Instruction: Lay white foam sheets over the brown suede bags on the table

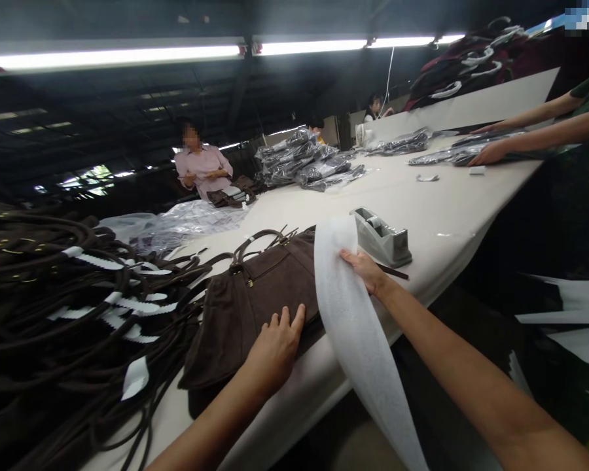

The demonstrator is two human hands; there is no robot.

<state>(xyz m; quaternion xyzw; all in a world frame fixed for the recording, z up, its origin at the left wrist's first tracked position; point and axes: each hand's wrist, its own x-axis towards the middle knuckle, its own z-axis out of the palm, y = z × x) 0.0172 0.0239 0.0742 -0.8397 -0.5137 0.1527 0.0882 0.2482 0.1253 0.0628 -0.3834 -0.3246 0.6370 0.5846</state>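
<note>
A dark brown handbag [275, 278] lies on its side along the near edge of the white table. My left hand [276, 343] rests on the bag's lower front with its fingers spread. A long strip of white sheet material [341, 294] hangs from my right hand [363, 269], pinched between thumb and fingers. Its upper end lies over the bag's right end, and the rest trails down past the table edge. Just beyond my right hand stands a grey tape dispenser [383, 239].
Many brown bags with white-wrapped handles [78, 281] crowd the left. Plastic-wrapped packages [304, 160] are piled farther back on the table [392, 186]. A co-worker's hands [491, 150] touch packages at right; another person [203, 163] stands at the far left side. White sheets [579, 307] hang at right.
</note>
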